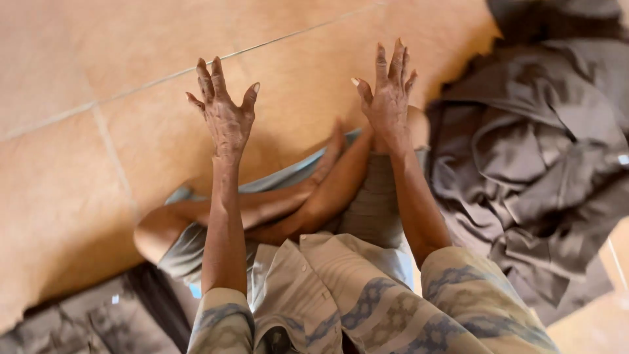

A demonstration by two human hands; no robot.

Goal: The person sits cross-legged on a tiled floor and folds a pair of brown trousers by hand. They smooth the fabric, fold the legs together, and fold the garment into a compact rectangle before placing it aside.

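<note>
My left hand (225, 108) is raised in front of me with its fingers spread and nothing in it. My right hand (388, 97) is held up the same way, fingers apart and empty. Both hover over a tan tiled floor (98, 164). Below them my crossed bare legs (288, 203) rest on the floor, and a light striped garment (314, 282) lies in my lap. A heap of dark grey cloth (531, 164) lies just right of my right forearm.
More dark cloth (98, 314) lies on the floor at the lower left, beside my left knee. Grout lines cross the tiles ahead of me. A strip of floor shows at the lower right edge (616, 262).
</note>
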